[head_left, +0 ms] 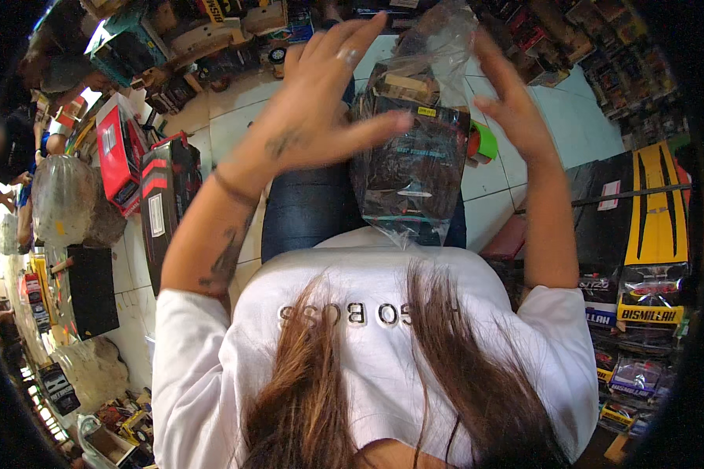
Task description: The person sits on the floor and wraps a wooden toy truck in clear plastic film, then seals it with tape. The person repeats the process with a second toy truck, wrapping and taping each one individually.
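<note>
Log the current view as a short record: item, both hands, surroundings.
Item: dark rectangular box inside a clear plastic bag
Left hand: open, fingers spread, thumb overlapping the bag in view; contact unclear
Right hand: open, beside the bag's upper right; contact unclear
Nearby: bright green roll-like object, right of the box
Left side: red rectangular box
Right side: yellow panel with black stripes

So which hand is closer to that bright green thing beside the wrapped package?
Right. In the picture, the right hand is just above and right of the bright green thing; the left hand is farther, to its left, thumb overlapping the package.
</note>
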Available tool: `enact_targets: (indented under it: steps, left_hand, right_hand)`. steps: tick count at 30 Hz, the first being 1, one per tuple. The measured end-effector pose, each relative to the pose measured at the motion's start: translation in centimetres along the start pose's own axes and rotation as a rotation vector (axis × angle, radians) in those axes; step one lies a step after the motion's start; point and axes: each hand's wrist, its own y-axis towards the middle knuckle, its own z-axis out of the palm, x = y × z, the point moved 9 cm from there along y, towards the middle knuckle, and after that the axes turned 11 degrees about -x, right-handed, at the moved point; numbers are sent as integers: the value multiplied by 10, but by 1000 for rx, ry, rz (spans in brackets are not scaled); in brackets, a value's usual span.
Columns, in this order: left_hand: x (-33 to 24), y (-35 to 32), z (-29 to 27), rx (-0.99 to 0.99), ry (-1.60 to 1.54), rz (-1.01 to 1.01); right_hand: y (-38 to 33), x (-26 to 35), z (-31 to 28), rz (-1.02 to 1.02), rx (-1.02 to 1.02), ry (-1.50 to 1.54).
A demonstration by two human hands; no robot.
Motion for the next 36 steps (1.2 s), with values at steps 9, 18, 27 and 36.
enact_targets:
  steps: [9, 18, 27, 36]
  left_hand:
    - [3, 83, 54, 122, 56, -64]
    - [-69, -60, 47, 112, 504, 439]
    - [-38, -65, 75, -107, 399, 212]
    - [-55, -49, 77, 36, 542, 259]
  right_hand:
    - [1, -13, 67, 322, 431, 118]
    - [5, -1, 74, 92, 395, 219]
    - [-35, 59, 48, -361, 210, -193]
    - [-99, 76, 50, -312, 215, -399]
